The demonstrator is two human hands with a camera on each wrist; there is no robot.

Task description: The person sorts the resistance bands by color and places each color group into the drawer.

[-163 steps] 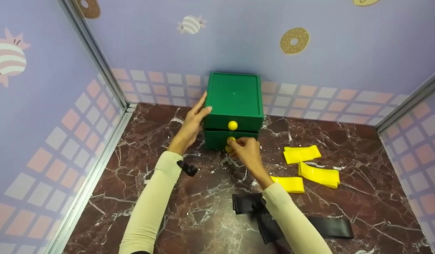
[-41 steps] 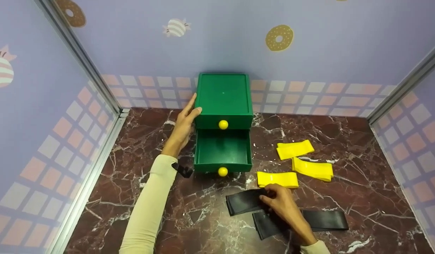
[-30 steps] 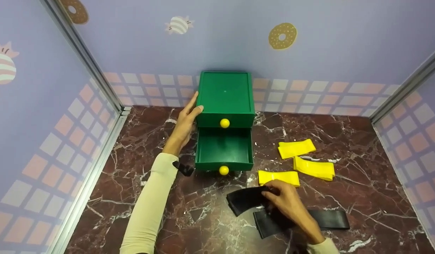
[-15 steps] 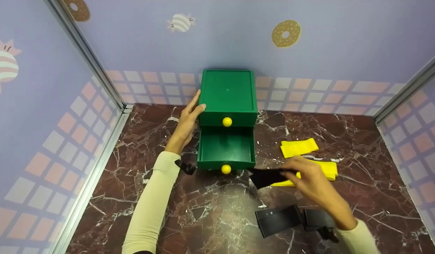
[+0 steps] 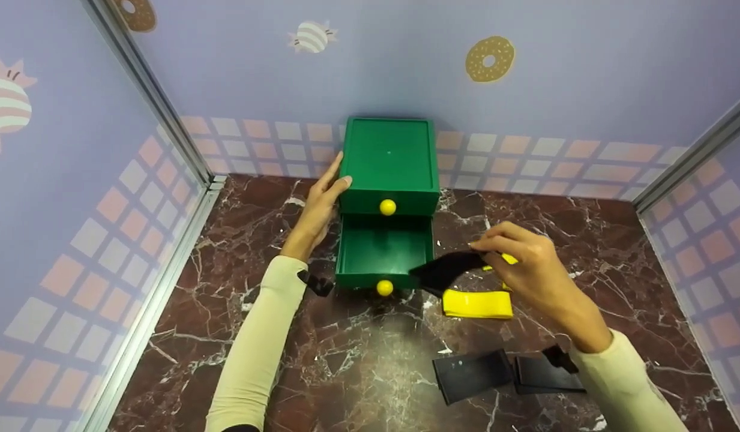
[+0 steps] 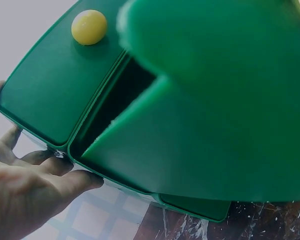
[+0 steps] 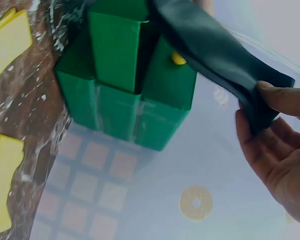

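A green two-drawer cabinet (image 5: 391, 153) with round yellow knobs stands against the back wall; its lower drawer (image 5: 385, 246) is pulled out with nothing visible inside. My left hand (image 5: 317, 207) rests along the cabinet's left side, its thumb at the upper front corner. In the left wrist view, fingers (image 6: 70, 182) touch that side. My right hand (image 5: 526, 258) pinches one end of a flat black resistance band (image 5: 451, 270), raised over the table. The band's free end hangs by the drawer's right front corner. The right wrist view shows thumb and fingers gripping the band (image 7: 215, 55).
Two more black bands (image 5: 475, 375) lie at the front right of the marble-patterned table. A folded yellow band (image 5: 478, 304) lies beside the drawer, with other yellow ones partly hidden behind my right hand. Walls enclose the back and both sides.
The lower drawer, shut at first with my right hand on its knob, is now out. My right hand has lifted a black band and carried it up to the drawer. The left stays put.
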